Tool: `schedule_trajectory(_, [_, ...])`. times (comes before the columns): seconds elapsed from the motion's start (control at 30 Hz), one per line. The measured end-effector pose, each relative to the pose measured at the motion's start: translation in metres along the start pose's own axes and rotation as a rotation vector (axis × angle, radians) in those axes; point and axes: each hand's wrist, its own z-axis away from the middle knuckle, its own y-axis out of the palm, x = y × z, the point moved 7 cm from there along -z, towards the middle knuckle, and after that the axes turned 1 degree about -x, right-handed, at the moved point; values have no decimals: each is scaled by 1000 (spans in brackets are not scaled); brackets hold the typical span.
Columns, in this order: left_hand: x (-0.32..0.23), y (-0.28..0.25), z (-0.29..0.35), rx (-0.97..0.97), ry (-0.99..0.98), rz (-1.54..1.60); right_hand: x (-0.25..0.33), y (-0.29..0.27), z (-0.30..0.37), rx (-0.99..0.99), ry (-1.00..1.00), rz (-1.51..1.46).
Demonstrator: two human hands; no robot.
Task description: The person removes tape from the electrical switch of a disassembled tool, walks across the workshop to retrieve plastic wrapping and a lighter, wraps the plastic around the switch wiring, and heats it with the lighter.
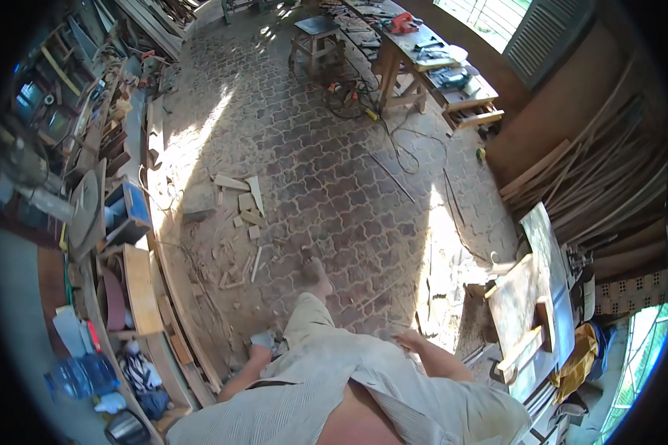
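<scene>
My left hand (258,354) hangs low beside my left hip. It is closed on a small pale grey piece (263,340), which could be a folded sheet or a cloth; its kind is not clear. On the other side, my right hand (408,340) hangs by my right thigh, close to the light trousers. Its fingers are small and partly dark, so their closing cannot be made out, and no held thing shows there. One bare foot (318,274) is forward on the paved floor (334,185).
Wood offcuts (246,204) and sawdust lie ahead on the left. A long bench (145,289) with boxes and a water bottle (82,376) runs along the left. Cables (401,141) trail near a tool-covered table (430,59) and a stool (317,30). Boards (516,297) lean at right.
</scene>
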Motion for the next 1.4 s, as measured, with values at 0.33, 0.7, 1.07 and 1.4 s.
schedule_trajectory(0.33, [171,-449,-231,-418,-432,937,357,-153,-24,-258,31,-329])
schedule_trajectory(0.7, [248,-707,-468,-381,-321,647,743,-325,-197,-348,-345,638])
schedule_trajectory(1.07, [389,-895,-675,-86,-215,468,1106,-592,-307,-527,-236,-151])
schedule_trajectory(1.4, [590,-1368,-997,-286,-326,476,1511,-677,-286,-820,-261,-322])
